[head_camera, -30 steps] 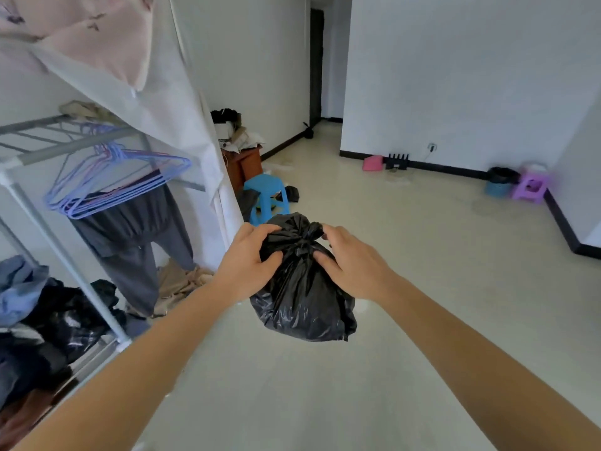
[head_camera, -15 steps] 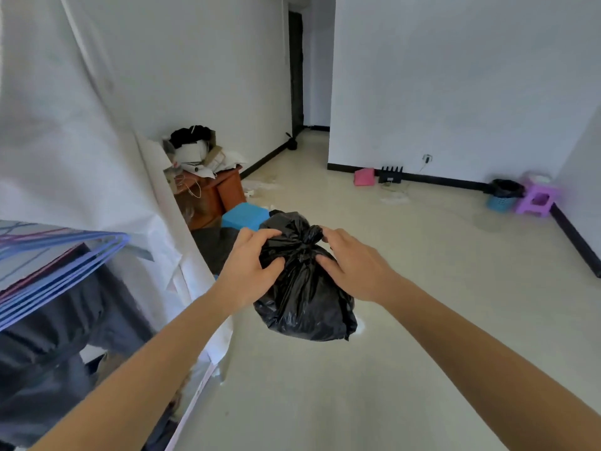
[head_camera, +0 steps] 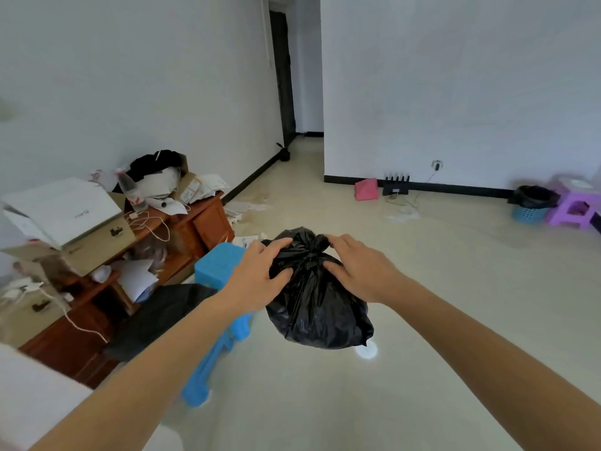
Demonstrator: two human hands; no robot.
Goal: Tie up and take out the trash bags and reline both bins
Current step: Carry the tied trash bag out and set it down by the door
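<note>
While aloft, bag (head_camera: 317, 307) between fingers (head_camera: 275, 245).

Blue stool (head_camera: 217, 265) beside cluttered wooden desk (head_camera: 210, 223)

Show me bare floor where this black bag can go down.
Bare floor spreads right of the black bag, up to the blue bin and purple stool. Crowded on the left: blue stool, cluttered wooden cabinet, papers by the skirting.

No legible text; logo on white box (head_camera: 65, 209) too blurred.
</note>
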